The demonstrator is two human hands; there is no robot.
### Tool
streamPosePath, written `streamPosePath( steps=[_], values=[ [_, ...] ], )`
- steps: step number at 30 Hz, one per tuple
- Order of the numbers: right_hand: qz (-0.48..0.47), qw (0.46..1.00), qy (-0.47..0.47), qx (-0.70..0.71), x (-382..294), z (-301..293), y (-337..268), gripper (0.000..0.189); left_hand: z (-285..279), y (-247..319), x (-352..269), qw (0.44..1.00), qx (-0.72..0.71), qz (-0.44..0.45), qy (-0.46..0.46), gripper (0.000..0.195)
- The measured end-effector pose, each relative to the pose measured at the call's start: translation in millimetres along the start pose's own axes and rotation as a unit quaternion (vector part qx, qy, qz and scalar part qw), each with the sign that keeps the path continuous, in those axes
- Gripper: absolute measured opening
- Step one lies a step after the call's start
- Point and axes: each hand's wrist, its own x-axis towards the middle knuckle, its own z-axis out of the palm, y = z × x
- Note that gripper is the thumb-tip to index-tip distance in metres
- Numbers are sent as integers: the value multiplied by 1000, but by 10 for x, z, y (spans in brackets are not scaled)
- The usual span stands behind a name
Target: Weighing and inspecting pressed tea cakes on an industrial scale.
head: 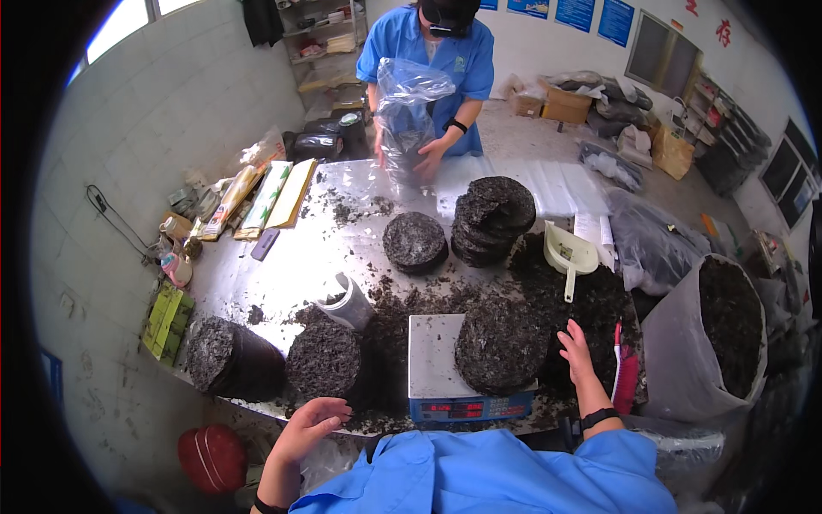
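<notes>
My left hand (316, 421) holds nothing at the table's near edge, just below a stack of dark round cakes (324, 361) that look like dried seaweed. My right hand (577, 353) is also free, fingers spread, to the right of a digital scale (437, 356). On the right part of the scale's plate lies another dark cake (502, 347), overhanging the plate. The scale's red display is lit. A taller stack of cakes (234, 360) leans at the left. Behind the near stack a clear plastic tub (347, 305) is tilted amid dark crumbs.
Across the metal table (289, 270), a co-worker (424, 83) holds a clear bag (411, 128) around dark cakes. More stacked cakes (491, 221) and a short stack (415, 243) stand mid-table. Right are a dustpan (571, 250), a red brush (624, 379) and a large filled sack (681, 340).
</notes>
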Motion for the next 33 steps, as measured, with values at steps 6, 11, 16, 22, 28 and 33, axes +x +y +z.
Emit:
streamPosePath(
  steps=[6,11,16,22,28,33],
  values=[
    [-4,1000,-3,-1,12,5,1,73,-16,-3,6,1000,0,12,-7,37],
    [-1,1000,0,-10,23,-3,9,73,-56,-8,8,1000,0,20,-18,36],
    [-41,999,8,-29,101,-36,-125,74,-157,97,52,997,61,16,-35,34],
    [-307,944,-60,-99,203,142,-1544,70,-425,1060,538,930,354,87,-38,29],
    [-561,775,-80,-281,10,753,-3224,71,-712,2322,1063,819,519,244,8,18],
    [-746,562,-6,-357,-376,1286,-4369,59,-1214,3824,1323,757,513,382,134,25]
  ],
)
